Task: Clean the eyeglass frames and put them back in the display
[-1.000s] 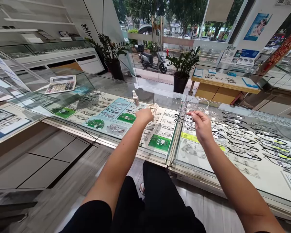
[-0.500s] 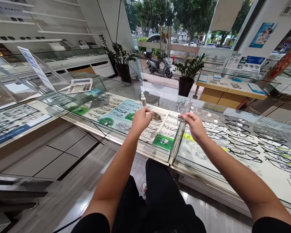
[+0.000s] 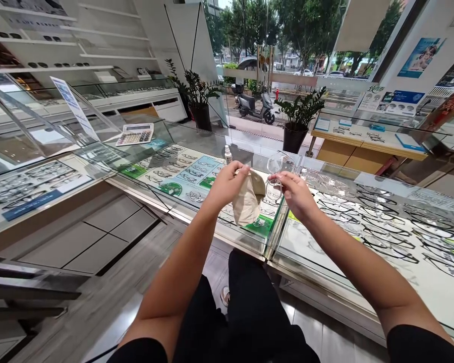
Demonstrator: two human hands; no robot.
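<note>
My left hand (image 3: 230, 182) pinches a beige cleaning cloth (image 3: 247, 204), which hangs down over the glass counter. My right hand (image 3: 293, 190) grips a pair of clear-framed glasses (image 3: 274, 190) between thumb and fingers. The cloth's right edge is close beside the glasses; whether they touch I cannot tell. Behind my left hand a small white bottle (image 3: 227, 153) stands on the counter top. Another clear-rimmed pair or part of one (image 3: 275, 162) shows just beyond my right fingers, partly overlapped.
The glass display counter (image 3: 196, 222) holds rows of spectacle frames (image 3: 386, 222) under its top. A calculator (image 3: 135, 134) and a slanted sign (image 3: 73, 107) stand to the left. Potted plants (image 3: 295, 136) and a glass storefront lie beyond the counter.
The cloth, bunched small in my left hand before, now hangs open downward. My left hand has come nearer my right, and the glasses have shifted slightly left.
</note>
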